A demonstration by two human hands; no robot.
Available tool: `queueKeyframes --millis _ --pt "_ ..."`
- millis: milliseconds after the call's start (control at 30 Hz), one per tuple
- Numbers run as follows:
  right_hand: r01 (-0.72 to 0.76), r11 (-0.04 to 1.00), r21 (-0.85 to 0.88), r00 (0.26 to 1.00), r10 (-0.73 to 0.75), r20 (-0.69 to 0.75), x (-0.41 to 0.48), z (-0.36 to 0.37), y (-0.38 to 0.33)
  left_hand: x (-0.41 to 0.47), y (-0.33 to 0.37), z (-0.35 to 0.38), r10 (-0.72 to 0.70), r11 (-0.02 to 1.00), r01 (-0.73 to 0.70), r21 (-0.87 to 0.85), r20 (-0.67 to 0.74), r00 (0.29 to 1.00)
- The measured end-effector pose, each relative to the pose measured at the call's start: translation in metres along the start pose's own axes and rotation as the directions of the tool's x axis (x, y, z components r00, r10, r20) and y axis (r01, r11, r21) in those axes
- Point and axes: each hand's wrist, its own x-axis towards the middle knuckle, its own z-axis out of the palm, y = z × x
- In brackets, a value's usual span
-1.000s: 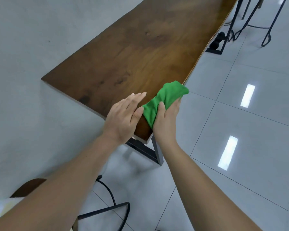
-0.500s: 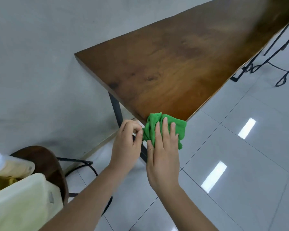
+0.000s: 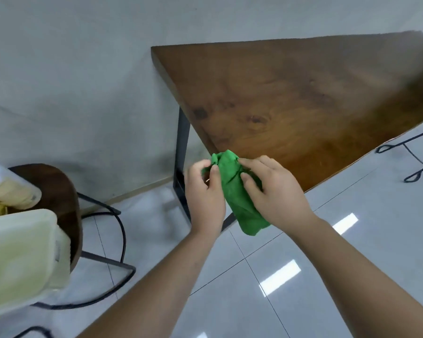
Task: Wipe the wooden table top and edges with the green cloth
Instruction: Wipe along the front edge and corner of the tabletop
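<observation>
The dark wooden table top (image 3: 291, 93) fills the upper right, its near corner just behind my hands. A bunched green cloth (image 3: 237, 193) hangs in the air in front of that corner, off the wood. My left hand (image 3: 204, 193) pinches the cloth's upper left part between thumb and fingers. My right hand (image 3: 271, 191) grips the cloth from the right, fingers wrapped over it. The lower end of the cloth dangles below both hands.
A black metal table leg (image 3: 181, 152) drops from the table's end by the grey wall. A round dark wooden stool (image 3: 59, 191) with black wire legs stands at left, with pale yellowish containers (image 3: 20, 254) on it. More black wire legs (image 3: 410, 152) stand at right on the glossy tiled floor.
The view has swung left and lower. The cloth came off the table's corner edge and is now held up in both hands, my left hand having moved from the table top to the cloth.
</observation>
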Motion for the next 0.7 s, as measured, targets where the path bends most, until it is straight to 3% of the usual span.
queueKeyframes --millis 133,267,533,700 --pt "0.025 0.990 0.141 0.999 -0.022 -0.024 0.024 -0.012 0.019 -0.032 0.009 0.019 -0.040 0.999 0.040 -0.014 0.023 0.999" --pt "-0.001 0.999 0.052 0.995 0.006 -0.101 0.054 0.002 0.041 -0.054 0.013 0.049 -0.059 0.998 0.062 -0.033 0.085 0.995" --pt "-0.170 0.985 -0.032 0.985 0.170 0.023 0.101 0.013 0.066 -0.042 0.009 0.066 -0.103 0.994 0.104 -0.041 0.035 0.994" --pt "-0.166 0.986 -0.036 0.986 0.167 0.027 0.104 0.016 0.072 0.004 0.016 0.066 -0.110 0.993 0.110 -0.045 0.014 0.994"
